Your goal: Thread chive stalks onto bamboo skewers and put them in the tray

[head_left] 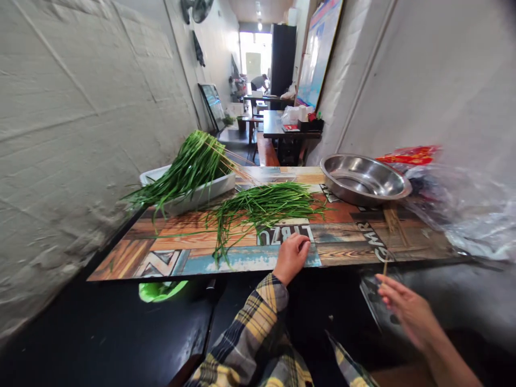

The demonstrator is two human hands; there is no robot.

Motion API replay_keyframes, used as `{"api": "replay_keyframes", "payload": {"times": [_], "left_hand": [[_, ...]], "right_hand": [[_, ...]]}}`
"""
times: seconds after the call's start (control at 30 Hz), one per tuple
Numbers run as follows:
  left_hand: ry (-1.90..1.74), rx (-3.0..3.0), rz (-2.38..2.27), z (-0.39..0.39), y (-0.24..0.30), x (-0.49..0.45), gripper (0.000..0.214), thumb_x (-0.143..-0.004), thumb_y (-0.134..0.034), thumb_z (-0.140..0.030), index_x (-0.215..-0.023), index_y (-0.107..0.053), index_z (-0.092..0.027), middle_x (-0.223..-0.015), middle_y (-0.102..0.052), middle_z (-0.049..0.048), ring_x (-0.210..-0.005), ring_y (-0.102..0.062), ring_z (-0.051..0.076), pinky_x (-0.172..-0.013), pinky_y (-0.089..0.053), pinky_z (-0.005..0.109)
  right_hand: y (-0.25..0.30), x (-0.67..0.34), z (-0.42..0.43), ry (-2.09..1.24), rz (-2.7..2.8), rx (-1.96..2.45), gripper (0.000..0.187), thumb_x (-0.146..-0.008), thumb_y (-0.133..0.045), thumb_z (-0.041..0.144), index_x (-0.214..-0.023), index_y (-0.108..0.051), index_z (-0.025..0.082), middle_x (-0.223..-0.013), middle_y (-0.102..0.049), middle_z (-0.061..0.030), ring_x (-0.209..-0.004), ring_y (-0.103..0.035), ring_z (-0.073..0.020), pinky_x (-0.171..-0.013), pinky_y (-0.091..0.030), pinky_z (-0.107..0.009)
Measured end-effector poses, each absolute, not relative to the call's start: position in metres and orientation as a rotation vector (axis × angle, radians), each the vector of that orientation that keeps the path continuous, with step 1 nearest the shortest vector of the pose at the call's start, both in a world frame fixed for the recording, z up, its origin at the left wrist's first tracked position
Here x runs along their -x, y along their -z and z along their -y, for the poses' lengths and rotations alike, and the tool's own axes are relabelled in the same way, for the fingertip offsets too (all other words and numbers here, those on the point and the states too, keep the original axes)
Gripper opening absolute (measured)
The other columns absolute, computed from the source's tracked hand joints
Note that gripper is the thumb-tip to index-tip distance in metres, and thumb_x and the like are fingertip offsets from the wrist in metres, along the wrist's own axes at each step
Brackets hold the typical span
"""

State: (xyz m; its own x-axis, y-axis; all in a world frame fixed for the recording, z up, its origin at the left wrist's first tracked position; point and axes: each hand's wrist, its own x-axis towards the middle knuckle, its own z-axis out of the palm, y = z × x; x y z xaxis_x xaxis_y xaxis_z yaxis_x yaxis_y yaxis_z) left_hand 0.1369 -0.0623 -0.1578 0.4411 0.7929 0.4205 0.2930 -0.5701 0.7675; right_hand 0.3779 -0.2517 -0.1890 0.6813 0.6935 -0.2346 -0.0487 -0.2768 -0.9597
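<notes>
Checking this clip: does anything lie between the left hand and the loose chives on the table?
Nothing visible does. The left hand rests curled at the near edge of the table, and only bare printed tabletop separates it from the loose chives. The steel bowl sits off to the right, the white tray to the left.

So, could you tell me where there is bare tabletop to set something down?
The table's near left corner, beside the loose chives, is bare, as is the strip between the left hand and the skewers. The white tray, steel bowl and plastic bags crowd the rest.
</notes>
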Motion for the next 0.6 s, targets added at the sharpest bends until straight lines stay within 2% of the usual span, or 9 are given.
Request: {"api": "replay_keyframes", "payload": {"times": [0.03, 0.13, 0.33, 0.5, 0.6], "left_hand": [[-1.063, -2.085, -0.907, 0.062, 0.157, -0.137, 0.018, -0.089, -0.051, -0.022, -0.089, -0.068, -0.017, -0.082, -0.064, 0.0047, -0.079, -0.061, 0.016, -0.073, -0.046, 0.026], [-1.055, -2.092, -0.898, 0.058, 0.156, -0.139, 0.019, -0.090, -0.050, -0.023, -0.090, -0.068, -0.017, -0.083, -0.065, 0.0049, -0.079, -0.061, 0.016, -0.073, -0.045, 0.027], [-1.037, -2.026, -0.902, 0.054, 0.150, -0.138, 0.019, -0.088, -0.053, -0.025, -0.089, -0.069, -0.016, -0.082, -0.066, 0.0058, -0.078, -0.061, 0.016, -0.073, -0.045, 0.028], [-0.846, -1.780, -0.800, 0.077, 0.136, -0.132, 0.028, -0.087, -0.053, -0.036, -0.091, -0.070, -0.015, -0.085, -0.068, 0.0063, -0.076, -0.060, 0.016, -0.066, -0.046, 0.025], [-0.739, -1.652, -0.788, 0.094, 0.129, -0.129, 0.028, -0.083, -0.057, -0.039, -0.083, -0.068, -0.014, -0.074, -0.065, 0.0037, -0.064, -0.055, 0.012, -0.058, -0.044, 0.023]], "right_hand": [[0.189, -0.358, 0.254, -0.924, 0.524, 1.655, 0.043, -0.061, -0.077, 0.038, -0.098, -0.067, 0.019, -0.070, -0.068, -0.0023, -0.054, -0.059, -0.0131, -0.050, -0.049, -0.024], [0.183, -0.304, 0.247, -1.096, 0.616, 1.573, 0.034, -0.064, -0.076, 0.043, -0.084, -0.066, 0.018, -0.063, -0.064, -0.0004, -0.049, -0.054, -0.0105, -0.044, -0.041, -0.021], [0.165, -0.257, 0.215, -1.167, 0.936, 1.495, 0.037, -0.076, -0.064, 0.052, -0.078, -0.064, 0.015, -0.063, -0.063, -0.0012, -0.049, -0.054, -0.0103, -0.046, -0.039, -0.022], [0.172, -0.251, 0.203, -1.215, 1.151, 1.446, 0.032, -0.083, -0.058, 0.045, -0.070, -0.058, 0.016, -0.057, -0.058, 0.0019, -0.045, -0.052, -0.0087, -0.045, -0.039, -0.020], [0.176, -0.243, 0.202, -1.221, 1.260, 1.424, 0.027, -0.083, -0.059, 0.039, -0.066, -0.055, 0.017, -0.056, -0.057, 0.0027, -0.045, -0.052, -0.0093, -0.044, -0.039, -0.020]]}}
